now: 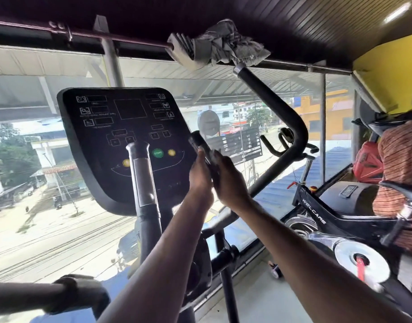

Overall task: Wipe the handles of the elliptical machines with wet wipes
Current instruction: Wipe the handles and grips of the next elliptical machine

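Note:
The elliptical's black console (pixel 121 136) faces me. Two short fixed handles rise in front of it. The left fixed handle (pixel 142 173) has a silver sensor strip and is untouched. Both hands are on the right fixed handle (pixel 196 139), just below its tip. My left hand (pixel 200 177) grips it from the left. My right hand (pixel 229 180) wraps it from the right, and a small whitish wet wipe (pixel 214 157) shows between my fingers and the handle. The long moving handle (pixel 279 106) curves up at the right, and another moving handle (pixel 44 297) lies at the bottom left.
A glass window wall (pixel 37 217) stands close behind the machine. A black spin bike (pixel 316 213) stands at the right, with a person in a striped shirt (pixel 400 169) and a red bag (pixel 368 163) beyond it. A bundle of grey cloth (pixel 223 43) sits on the overhead beam.

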`<action>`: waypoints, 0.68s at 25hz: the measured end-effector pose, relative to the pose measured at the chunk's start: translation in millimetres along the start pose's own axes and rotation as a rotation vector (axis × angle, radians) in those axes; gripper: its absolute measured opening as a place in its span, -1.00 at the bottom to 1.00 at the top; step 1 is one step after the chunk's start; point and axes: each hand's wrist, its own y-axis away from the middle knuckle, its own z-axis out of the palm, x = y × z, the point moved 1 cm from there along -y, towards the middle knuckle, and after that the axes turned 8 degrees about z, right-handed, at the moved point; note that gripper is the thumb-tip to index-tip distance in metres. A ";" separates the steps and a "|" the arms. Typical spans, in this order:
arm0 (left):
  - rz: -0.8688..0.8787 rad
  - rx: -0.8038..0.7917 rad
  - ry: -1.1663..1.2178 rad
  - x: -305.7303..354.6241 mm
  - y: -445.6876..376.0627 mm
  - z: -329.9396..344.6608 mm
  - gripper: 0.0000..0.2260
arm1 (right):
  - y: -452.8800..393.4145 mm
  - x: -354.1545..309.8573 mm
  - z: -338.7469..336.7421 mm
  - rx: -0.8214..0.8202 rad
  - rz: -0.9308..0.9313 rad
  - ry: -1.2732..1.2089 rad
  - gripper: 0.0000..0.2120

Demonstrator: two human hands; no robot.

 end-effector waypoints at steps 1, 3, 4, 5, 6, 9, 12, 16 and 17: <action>-0.006 -0.015 -0.020 -4.6 -0.4 1.6 -0.73 | 10.1 10.8 0.5 0.016 0.065 -0.036 -0.65; 0.025 -0.013 -0.028 -11.8 -2.9 3.9 -0.82 | 14.7 24.9 -2.8 -0.036 0.291 -0.155 -0.67; 0.054 0.004 -0.028 -15.1 -2.5 4.9 -0.88 | 15.4 26.4 -3.5 -0.010 0.293 -0.178 -0.69; 0.080 0.021 -0.031 -17.9 -2.2 5.8 -0.89 | 18.0 24.4 -3.6 0.056 0.225 -0.182 -0.69; 0.100 0.029 -0.040 -20.4 -1.6 6.2 -0.89 | 24.0 22.6 -1.6 0.115 0.157 -0.189 -0.67; 0.145 0.021 -0.107 -32.7 -1.1 7.6 -0.90 | 46.7 36.4 -0.6 0.122 0.188 -0.265 -0.59; 0.158 0.019 -0.192 -50.0 3.9 8.4 -0.90 | 46.5 44.9 -8.1 0.118 0.290 -0.315 -0.61; 0.215 -0.066 -0.234 -71.0 10.4 7.1 -0.82 | 84.5 52.2 9.6 0.269 0.129 -0.350 -0.60; 0.211 -0.075 -0.237 -72.3 14.2 7.7 -0.82 | 91.4 61.0 12.3 0.260 0.163 -0.357 -0.60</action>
